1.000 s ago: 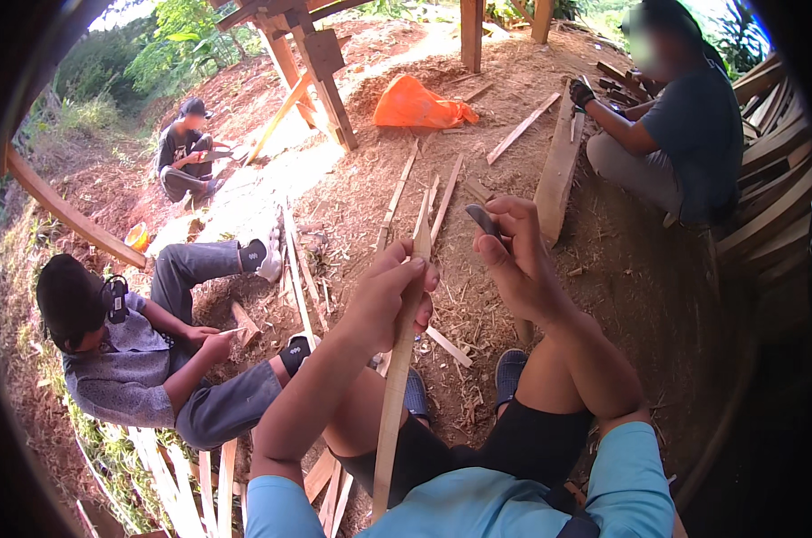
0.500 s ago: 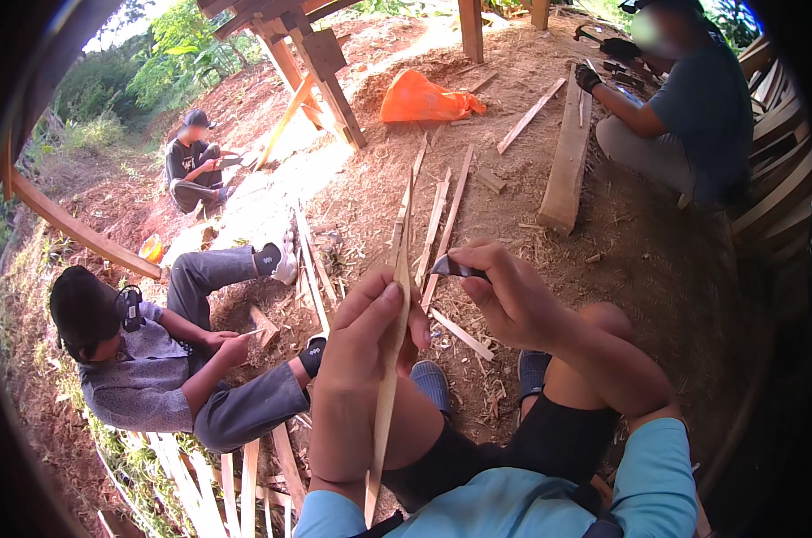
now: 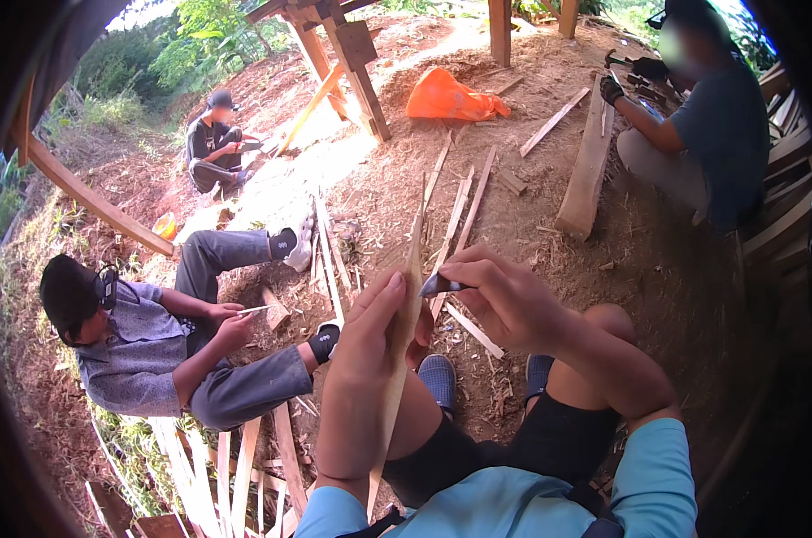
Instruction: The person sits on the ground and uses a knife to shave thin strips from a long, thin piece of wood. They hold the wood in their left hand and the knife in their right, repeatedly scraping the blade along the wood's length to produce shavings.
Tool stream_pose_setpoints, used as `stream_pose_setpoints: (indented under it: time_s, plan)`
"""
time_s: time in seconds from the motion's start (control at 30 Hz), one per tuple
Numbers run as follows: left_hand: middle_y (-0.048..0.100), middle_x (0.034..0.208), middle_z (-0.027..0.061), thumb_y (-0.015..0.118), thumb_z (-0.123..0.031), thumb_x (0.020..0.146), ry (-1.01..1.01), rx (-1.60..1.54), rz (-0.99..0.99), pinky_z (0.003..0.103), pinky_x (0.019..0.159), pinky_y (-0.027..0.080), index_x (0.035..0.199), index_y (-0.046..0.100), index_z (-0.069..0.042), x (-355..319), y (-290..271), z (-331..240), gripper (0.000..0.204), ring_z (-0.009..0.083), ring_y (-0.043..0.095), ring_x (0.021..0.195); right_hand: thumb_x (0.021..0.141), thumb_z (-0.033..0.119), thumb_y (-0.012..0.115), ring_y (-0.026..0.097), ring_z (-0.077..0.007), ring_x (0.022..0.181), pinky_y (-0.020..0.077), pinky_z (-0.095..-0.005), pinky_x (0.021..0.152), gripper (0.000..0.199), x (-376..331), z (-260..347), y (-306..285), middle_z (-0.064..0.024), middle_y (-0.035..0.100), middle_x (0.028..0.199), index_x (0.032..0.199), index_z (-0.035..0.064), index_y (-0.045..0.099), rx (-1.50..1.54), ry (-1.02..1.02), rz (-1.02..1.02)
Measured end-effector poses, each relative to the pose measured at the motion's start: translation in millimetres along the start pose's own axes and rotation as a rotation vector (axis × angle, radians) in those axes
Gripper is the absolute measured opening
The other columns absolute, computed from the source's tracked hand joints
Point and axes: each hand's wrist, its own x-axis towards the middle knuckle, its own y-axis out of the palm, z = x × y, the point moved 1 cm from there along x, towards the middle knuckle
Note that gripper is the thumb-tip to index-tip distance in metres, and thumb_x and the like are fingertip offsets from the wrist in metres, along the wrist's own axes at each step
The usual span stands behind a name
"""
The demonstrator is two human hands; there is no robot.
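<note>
My left hand (image 3: pixel 363 354) is wrapped round a long, thin pale wooden strip (image 3: pixel 393 394), thumb lying along its face. The strip stands nearly upright, tapering to a narrow tip beyond the fingers; its lower end reaches my left forearm. In my right hand (image 3: pixel 506 303) is a small knife, most of its handle hidden by the fingers. Its short dark blade (image 3: pixel 434 286) points left and meets the right edge of the strip, just beside my left thumb.
To the left a seated person (image 3: pixel 141 341) holds a thin pale stick (image 3: pixel 256 309). Another sits farther back (image 3: pixel 213 148). At the right a gloved person (image 3: pixel 706 125) works by a thick plank (image 3: pixel 585 170). Loose strips (image 3: pixel 475 329) and an orange bag (image 3: pixel 451 95) lie on the dirt.
The knife blade has come left and closer, from just off the strip to its edge. My view has turned slightly, so the surroundings appear shifted right.
</note>
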Motion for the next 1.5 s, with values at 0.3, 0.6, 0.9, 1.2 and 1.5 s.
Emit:
stream_pose_setpoints:
  time_s: [0.3,0.6,0.9,1.2,1.5]
  plan:
    - [0.051,0.053,0.0084,0.038,-0.025,0.099,0.092,0.064,-0.109,0.020,0.028,0.030,0.090,0.053,-0.004,2.9,8.3,6.6,0.028,0.0120,0.038,0.030,0.086,0.002,0.058,0.063,-0.0347,0.083,0.0509,-0.0388,0.066,0.022,-0.7,-1.2,8.9,-0.0147,0.059,0.095,0.106,0.0025,0.051,0.067,0.013,-0.096]
    - [0.051,0.054,0.0072,0.035,-0.025,0.100,0.060,0.139,-0.165,0.020,0.029,0.031,0.093,0.054,-0.005,6.8,5.2,11.8,0.028,0.0118,0.041,0.031,0.086,0.005,0.060,0.063,-0.0320,0.083,0.0522,-0.0355,0.068,0.021,-2.6,-13.4,2.8,-0.0166,0.058,0.096,0.105,0.0003,0.052,0.099,-0.033,-0.001]
    - [0.055,0.069,0.0074,0.041,-0.022,0.094,0.108,0.064,0.114,0.020,0.042,0.038,0.106,0.051,0.001,12.4,11.5,8.4,0.028,0.0096,0.048,0.048,0.085,0.002,0.059,0.063,-0.0340,0.081,0.0511,-0.0385,0.063,0.024,-4.3,-14.4,-2.2,-0.0136,0.059,0.093,0.107,0.0047,0.051,0.082,0.025,-0.088]
    - [0.056,0.069,0.0111,0.048,-0.029,0.083,0.277,0.164,0.060,0.019,0.033,0.037,0.118,0.045,0.010,10.8,4.6,14.3,0.052,0.0109,0.049,0.039,0.084,0.002,0.059,0.063,-0.0353,0.080,0.0499,-0.0399,0.062,0.023,-5.7,-12.0,0.1,-0.0151,0.058,0.091,0.106,0.0036,0.051,0.102,0.072,-0.084]
    - [0.053,0.073,-0.0023,0.067,-0.011,0.084,0.337,0.496,-0.041,0.016,0.050,0.033,0.109,0.051,0.004,8.0,7.3,17.4,0.032,0.0006,0.043,0.058,0.084,0.002,0.061,0.063,-0.0349,0.081,0.0503,-0.0394,0.063,0.024,-2.1,-12.9,-0.1,-0.0148,0.059,0.090,0.106,0.0034,0.051,0.104,0.030,-0.094]
